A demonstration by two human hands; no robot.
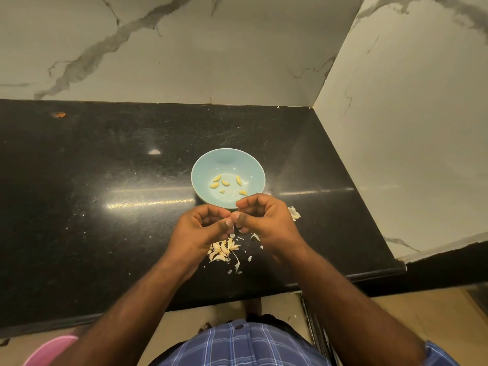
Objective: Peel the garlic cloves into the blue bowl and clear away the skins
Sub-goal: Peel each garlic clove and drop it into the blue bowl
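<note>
Both hands meet just in front of the blue bowl (228,178), above the black desk (105,194). The left hand (202,225) and the right hand (264,219) have their fingers curled inward, thumbs and fingertips pressed together at one spot between them, where a small pale bit shows (most likely a garlic clove with its skin, though it is almost wholly hidden by the fingers). Each hand pinches that bit from its own side.

The blue bowl stands on the desk, its near rim partly covered by the knuckles of the right hand. Inside it lie six peeled garlic cloves (225,182), yellowish, scattered over the bottom and apart from one another.

Below the hands, on the desk, sits a small heap of unpeeled cloves (221,250), with loose skins (237,262) strewn around and toward the desk's front edge. Another scrap of skin (294,213) lies just right of the right hand, near the bowl.

The desk runs into a corner of marble-patterned wall (184,48). At the bottom of the view a blue checked shirt (237,344) shows, and at the lower left part of a pink object (50,350) (what it is cannot be told).
</note>
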